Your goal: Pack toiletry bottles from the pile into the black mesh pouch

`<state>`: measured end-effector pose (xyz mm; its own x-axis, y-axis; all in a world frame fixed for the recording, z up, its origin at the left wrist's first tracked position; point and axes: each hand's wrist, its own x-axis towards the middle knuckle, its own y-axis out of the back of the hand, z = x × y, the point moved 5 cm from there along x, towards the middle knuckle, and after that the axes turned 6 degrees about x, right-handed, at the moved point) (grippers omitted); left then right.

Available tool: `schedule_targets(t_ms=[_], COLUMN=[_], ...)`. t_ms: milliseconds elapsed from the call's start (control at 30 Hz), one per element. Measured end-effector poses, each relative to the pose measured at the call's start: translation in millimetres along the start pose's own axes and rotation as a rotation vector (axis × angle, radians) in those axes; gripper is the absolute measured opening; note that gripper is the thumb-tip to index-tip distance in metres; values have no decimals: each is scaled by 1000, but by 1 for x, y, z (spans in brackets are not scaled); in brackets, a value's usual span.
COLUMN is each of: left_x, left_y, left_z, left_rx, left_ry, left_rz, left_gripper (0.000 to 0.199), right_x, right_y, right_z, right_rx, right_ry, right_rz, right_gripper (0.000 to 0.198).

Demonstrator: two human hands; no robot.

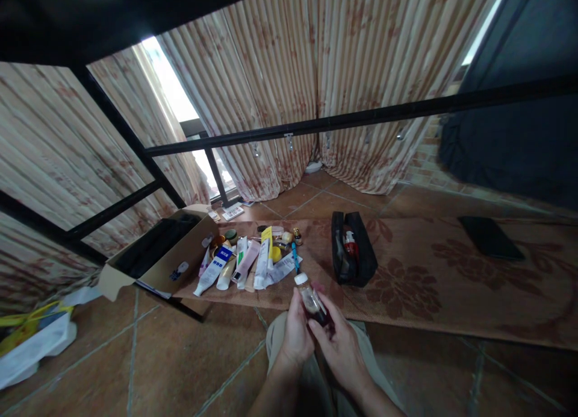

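Both of my hands are wrapped round a small clear bottle (311, 297) with a white cap and dark liquid in its lower part. My left hand (295, 332) grips its left side, and my right hand (336, 344) holds it from the right and below. The bottle tilts away from me, above my knees. Just past it lies a slim blue item (295, 257). To the left, several tubes (246, 263) and small jars are heaped together. On the right stands a black pouch (365, 257), unzipped, with a red pump bottle (350, 243) inside.
A patterned brown cloth (419, 278) covers the low bench. A cardboard box (189, 248) with dark contents stands at its left end, and a dark flat phone-like slab (491, 237) lies on the right. A black metal rail (352, 122) crosses in front of the curtains.
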<state>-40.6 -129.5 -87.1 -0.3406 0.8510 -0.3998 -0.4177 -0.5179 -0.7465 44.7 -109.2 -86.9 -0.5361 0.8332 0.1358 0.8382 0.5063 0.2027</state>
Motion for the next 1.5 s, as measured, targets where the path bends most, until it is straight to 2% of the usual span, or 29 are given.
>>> schedule_targets(t_ms=[200,400,533,800,1067,1500], left_x=[0,8,10,7,2,6], left_y=[-3,-3,0,1,0,1], left_z=[1,0,-2,-3,-2,-3], left_rx=[-7,23,24,21,24,12], left_ry=[3,-59,-71,-9,29,50], left_rz=[-4,-49,-44,-33,-53,-73], left_gripper=[42,42,38,47,46,43], right_x=[0,-1,-2,-1,0,0], right_y=[6,10,11,13,12,10], right_z=[9,10,4,-9,-9,-6], right_rx=[16,-12,-73,-132,-90,-126], right_ry=[-75,-58,-32,51,-3,30], right_rz=[148,240,243,225,198,191], right_gripper=[58,59,56,49,47,47])
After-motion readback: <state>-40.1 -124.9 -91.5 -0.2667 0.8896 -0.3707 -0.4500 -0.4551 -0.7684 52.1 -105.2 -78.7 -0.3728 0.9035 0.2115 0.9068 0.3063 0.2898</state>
